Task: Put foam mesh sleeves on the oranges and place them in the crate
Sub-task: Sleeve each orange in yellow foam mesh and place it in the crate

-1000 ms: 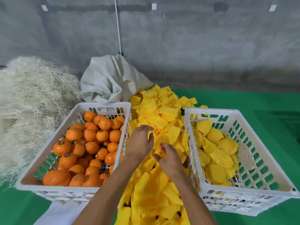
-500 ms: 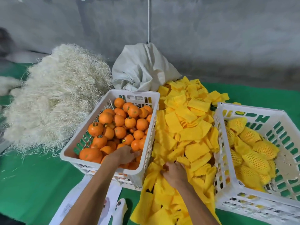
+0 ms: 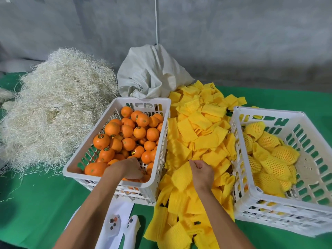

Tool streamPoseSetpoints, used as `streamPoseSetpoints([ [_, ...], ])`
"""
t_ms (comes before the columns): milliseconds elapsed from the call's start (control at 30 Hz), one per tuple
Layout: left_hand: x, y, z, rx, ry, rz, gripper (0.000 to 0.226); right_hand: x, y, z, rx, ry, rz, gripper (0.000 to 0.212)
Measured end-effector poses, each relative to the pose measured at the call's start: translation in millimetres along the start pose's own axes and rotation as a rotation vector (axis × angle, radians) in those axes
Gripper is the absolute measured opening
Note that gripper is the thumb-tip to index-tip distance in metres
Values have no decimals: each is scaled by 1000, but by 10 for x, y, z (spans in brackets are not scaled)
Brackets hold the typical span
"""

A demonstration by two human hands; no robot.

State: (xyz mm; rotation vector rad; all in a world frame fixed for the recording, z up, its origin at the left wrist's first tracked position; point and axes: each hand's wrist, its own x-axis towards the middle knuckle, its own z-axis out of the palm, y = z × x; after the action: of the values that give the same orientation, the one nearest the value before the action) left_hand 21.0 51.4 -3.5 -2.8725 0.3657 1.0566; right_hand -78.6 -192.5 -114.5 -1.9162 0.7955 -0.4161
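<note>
Green table (image 3: 32, 203) carries, left to right: straw heap (image 3: 53, 108), fruit crate (image 3: 162, 141) full of bare oranges (image 3: 125, 139), loose pile of yellow foam sleeves (image 3: 197, 133), and receiving crate (image 3: 251, 193) with sleeved oranges (image 3: 285, 153) along its left and middle, right part of floor bare. Left hand (image 3: 128, 168) reaches into fruit crate's near-right corner, fingers curled down onto an orange; firm grip cannot be told. Right hand (image 3: 202, 170) rests on the pile, fingers curled, pinching a sleeve (image 3: 181, 175). Judgement: lift the orange straight up over the near wall, pull one sleeve only. Open room: gap between crates, above the pile.
</note>
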Motion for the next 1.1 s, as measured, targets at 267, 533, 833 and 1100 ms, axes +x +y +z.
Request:
streamPoseSetpoints([
  [267,17,-141,-288,-395,169,98,21,108,-52,-142,170,7,75,28],
  [533,-129,265,-220,-1104,746,298,30,170,-426,-309,309,110,-8,59],
  [833,-239,1210,-234,-2104,-150,200,28,289,-900,-627,-29,391,-435,17],
  [1100,-43,1578,-101,-1736,-190,395,71,82,-849,-606,149,191,-594,23],
])
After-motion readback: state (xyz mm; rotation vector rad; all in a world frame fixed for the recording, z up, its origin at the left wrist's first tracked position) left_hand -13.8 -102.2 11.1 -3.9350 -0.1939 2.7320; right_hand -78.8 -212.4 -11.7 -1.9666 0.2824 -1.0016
